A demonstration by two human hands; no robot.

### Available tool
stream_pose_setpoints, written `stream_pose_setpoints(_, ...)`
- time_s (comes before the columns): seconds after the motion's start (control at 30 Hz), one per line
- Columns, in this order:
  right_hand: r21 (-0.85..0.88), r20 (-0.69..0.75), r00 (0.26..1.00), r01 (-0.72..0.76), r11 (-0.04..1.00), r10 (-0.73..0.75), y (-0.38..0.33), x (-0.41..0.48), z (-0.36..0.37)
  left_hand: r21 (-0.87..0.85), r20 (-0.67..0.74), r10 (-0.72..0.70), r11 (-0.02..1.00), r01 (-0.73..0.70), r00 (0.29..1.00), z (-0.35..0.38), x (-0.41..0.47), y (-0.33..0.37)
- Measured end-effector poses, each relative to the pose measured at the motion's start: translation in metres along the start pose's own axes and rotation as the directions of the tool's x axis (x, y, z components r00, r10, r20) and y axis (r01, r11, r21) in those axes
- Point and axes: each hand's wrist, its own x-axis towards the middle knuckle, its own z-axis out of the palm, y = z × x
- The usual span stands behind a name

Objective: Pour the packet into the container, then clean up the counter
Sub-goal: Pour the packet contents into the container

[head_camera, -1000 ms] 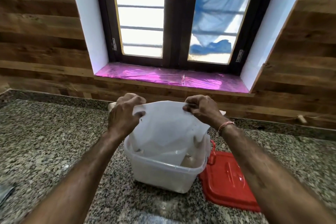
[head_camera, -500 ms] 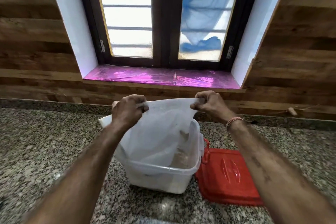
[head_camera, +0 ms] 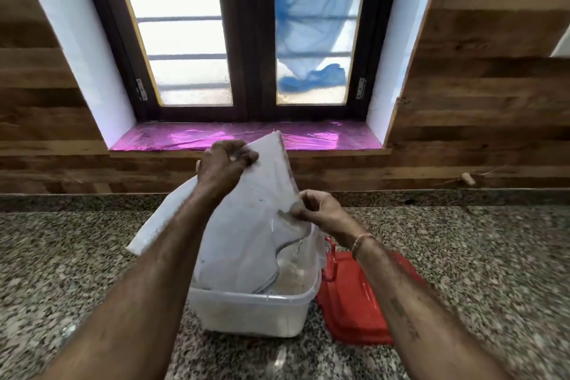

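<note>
The left hand [head_camera: 226,165] grips the top corner of the white packet [head_camera: 243,231], and the fingers [head_camera: 245,158] are curled tightly round its edge. Lower down, the right hand [head_camera: 320,210] pinches the packet's right edge. The packet hangs tilted, its lower end inside the translucent container [head_camera: 246,315] on the granite surface [head_camera: 77,256], with the red lid [head_camera: 354,315] lying just beside the container's right side.

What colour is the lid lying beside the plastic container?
Red: the flat plastic lid lies right of the translucent white container, clearest in the head view.
</note>
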Motion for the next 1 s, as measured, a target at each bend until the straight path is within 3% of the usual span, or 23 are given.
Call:
stream_pose_setpoints(0.17,-0.080,-0.089,0.995,0.037,0.996,-0.044,0.002,0.001,0.013,0.139,0.063,0.076,0.987,-0.084,0.995,-0.003,-0.020,0.037)
stream_pose_setpoints(0.27,-0.125,-0.087,0.994,0.057,0.990,-0.068,0.003,-0.003,0.019,0.065,0.001,0.100,0.993,-0.100,0.995,-0.001,-0.023,0.044)
stream_pose_setpoints(0.37,-0.014,-0.122,0.989,0.078,0.997,-0.079,0.000,-0.005,0.018,-0.029,-0.001,0.063,0.998,-0.063,0.998,-0.007,-0.019,0.036)
stream_pose_setpoints(0.5,0.114,-0.170,0.977,0.150,0.982,-0.129,-0.023,0.001,0.018,0.049,0.117,0.069,0.996,-0.075,0.991,0.000,-0.023,0.038)
stream_pose_setpoints(0.63,-0.001,-0.296,0.935,0.204,0.979,-0.195,-0.045,0.010,0.016,0.135,0.050,0.097,0.985,-0.103,0.994,0.004,-0.026,0.044)
stream_pose_setpoints(0.77,0.000,-0.270,0.945,0.192,0.981,-0.185,-0.050,0.017,0.010,0.277,0.073,0.083,0.956,-0.100,0.994,0.001,-0.029,0.037)
stream_pose_setpoints(1.0,-0.216,-0.224,0.968,0.062,0.974,-0.111,-0.039,0.012,0.012,0.213,0.032,0.040,0.976,-0.046,0.999,0.003,-0.038,0.027)
